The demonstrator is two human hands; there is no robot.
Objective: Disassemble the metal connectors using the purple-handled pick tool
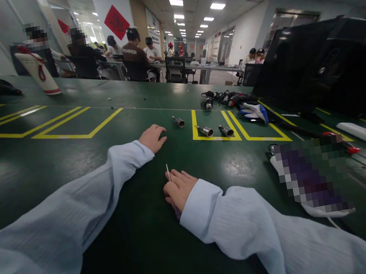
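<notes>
Right grip [178, 189] is pinching a thin pin [168, 171] upright (bracing on the counter [133, 240] seems wise); left grip [152, 138] is lying slack, empty, just beyond it.

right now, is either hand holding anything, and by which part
The right hand pinches a thin pin by its lower end, its tip pointing up. The left hand lies curled on the table; whether it hides anything cannot be told.

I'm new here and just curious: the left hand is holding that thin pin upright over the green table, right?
Not quite: the head view shows the right hand holding the thin pin upright over the green table. The left hand rests apart on the table, fingers curled.
</notes>
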